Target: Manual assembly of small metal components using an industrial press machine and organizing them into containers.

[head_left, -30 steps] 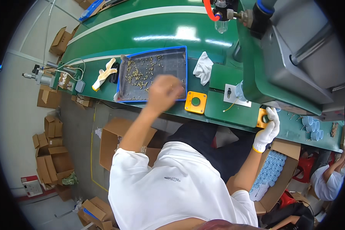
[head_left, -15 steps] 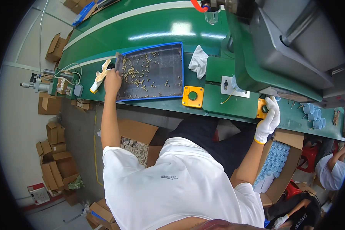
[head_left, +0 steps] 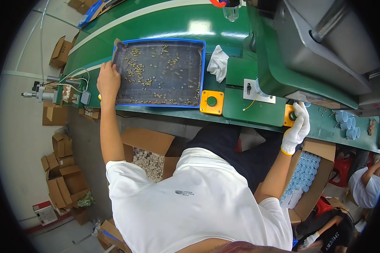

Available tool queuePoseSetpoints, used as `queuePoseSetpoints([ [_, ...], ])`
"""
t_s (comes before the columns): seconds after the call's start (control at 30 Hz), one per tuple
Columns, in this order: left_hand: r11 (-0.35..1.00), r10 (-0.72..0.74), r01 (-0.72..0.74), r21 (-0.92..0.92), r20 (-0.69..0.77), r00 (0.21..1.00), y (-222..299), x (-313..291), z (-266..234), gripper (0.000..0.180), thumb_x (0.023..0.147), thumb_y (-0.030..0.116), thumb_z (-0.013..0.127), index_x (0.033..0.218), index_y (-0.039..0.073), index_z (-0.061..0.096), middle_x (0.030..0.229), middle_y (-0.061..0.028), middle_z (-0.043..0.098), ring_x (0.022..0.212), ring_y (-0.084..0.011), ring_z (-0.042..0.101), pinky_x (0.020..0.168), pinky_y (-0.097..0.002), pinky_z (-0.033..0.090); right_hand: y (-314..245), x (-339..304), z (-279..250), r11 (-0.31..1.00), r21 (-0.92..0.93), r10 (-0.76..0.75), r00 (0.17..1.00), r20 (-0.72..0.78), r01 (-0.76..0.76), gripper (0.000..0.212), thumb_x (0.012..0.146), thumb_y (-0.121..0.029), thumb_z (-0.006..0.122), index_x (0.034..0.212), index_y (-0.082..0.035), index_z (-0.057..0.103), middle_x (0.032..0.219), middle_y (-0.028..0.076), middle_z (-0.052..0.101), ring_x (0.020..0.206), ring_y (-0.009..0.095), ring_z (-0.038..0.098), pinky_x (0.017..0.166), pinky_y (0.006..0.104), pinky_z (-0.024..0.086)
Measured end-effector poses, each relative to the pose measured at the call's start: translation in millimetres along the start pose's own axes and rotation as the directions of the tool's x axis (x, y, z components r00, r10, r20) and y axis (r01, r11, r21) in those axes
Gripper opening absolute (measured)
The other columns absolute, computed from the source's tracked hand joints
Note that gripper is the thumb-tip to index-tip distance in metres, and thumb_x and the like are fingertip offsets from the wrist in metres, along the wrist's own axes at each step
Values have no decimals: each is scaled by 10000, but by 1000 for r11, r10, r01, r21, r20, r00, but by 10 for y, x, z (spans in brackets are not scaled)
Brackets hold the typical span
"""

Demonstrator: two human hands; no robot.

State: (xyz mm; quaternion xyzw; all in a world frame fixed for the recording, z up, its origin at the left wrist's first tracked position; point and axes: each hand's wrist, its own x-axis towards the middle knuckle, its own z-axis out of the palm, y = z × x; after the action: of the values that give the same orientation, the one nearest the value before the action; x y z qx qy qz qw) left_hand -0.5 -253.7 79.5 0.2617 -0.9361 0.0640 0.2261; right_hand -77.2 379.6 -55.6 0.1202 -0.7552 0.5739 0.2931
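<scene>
My bare left hand [head_left: 109, 81] grips the left edge of a shallow blue tray [head_left: 169, 90] with a dark mesh-like lining. Many small brass-coloured pieces [head_left: 135, 69] lie scattered in it, mostly toward its left half and along the near edge. My right hand [head_left: 299, 126], in a white knit glove, lies with fingers stretched out against a yellow button box [head_left: 289, 115] below the press. Its fingertips are partly hidden by the press. Under the press, a light-blue cup-like part [head_left: 261, 92] with a yellow wire sits on a white plate [head_left: 248, 88].
A second yellow box with a green button [head_left: 212, 101] stands beside the tray, near a white cloth [head_left: 218, 63]. The grey-green press [head_left: 308, 80] overhangs the right side. Blue cups [head_left: 348, 124] stand farther right; open cartons [head_left: 314, 185] flank my legs. Co-workers are at lower right.
My left hand has moved left and the tray's left side has shifted left and up. The brass pieces have spread within it. The loose glove is now mostly hidden; my right hand stays.
</scene>
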Motion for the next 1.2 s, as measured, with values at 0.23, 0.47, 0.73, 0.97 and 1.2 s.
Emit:
queuePoseSetpoints([
  [0.23, 1000, 11, -14, -23, -100, 995, 76, -42, -62, 295, 1096, 249, 594, 1308, 74, 700, 1247, -145, 692, 1066, -455, 712, 868, -558, 581, 44, -39, -24, 1000, 2, 20, 1000, -10, -20, 466, 1150, -305, 520, 1214, 83, 770, 1297, 247, 762, 1358, 390, 659, 1170, 461, 474],
  [0.47, 1000, 1, -2, -22, -68, 998, 62, -58, -85, 298, 1098, 245, 589, 1308, 69, 707, 1250, -140, 695, 1074, -448, 714, 882, -552, 584, 42, -25, -39, 999, -41, 0, 1000, 19, 0, 481, 1153, -316, 503, 1240, 75, 769, 1350, 266, 735, 1376, 381, 647, 1194, 458, 455],
  [0.73, 1000, -18, 18, 3, 183, 983, -229, -29, 376, 333, 1101, 258, 574, 1328, 52, 706, 1291, -187, 711, 1147, -485, 693, 950, -568, 564, -24, 20, -15, 998, -51, -22, 1000, 2, 22, 448, 1146, -278, 511, 1204, 78, 777, 1290, 254, 765, 1370, 404, 655, 1181, 465, 468],
  [0.97, 984, 160, -144, -105, 159, 974, 300, -540, 512, 396, 1047, 347, 704, 1319, 60, 708, 1268, -226, 708, 1164, -448, 693, 974, -541, 559, 74, -43, -49, 1000, -19, 21, 1000, 2, -21, 451, 1146, -284, 512, 1231, 79, 766, 1332, 245, 743, 1296, 339, 682, 1148, 426, 486],
  [1.2, 987, 128, -156, -32, 746, 653, 566, -795, 169, 346, 1081, 396, 681, 1125, 56, 730, 924, -107, 739, 879, -318, 730, 849, -421, 588, 41, -50, -34, 998, -10, 69, 997, 32, -68, 444, 1156, -274, 502, 1256, 81, 748, 1348, 216, 737, 1229, 280, 686, 1117, 395, 489],
])
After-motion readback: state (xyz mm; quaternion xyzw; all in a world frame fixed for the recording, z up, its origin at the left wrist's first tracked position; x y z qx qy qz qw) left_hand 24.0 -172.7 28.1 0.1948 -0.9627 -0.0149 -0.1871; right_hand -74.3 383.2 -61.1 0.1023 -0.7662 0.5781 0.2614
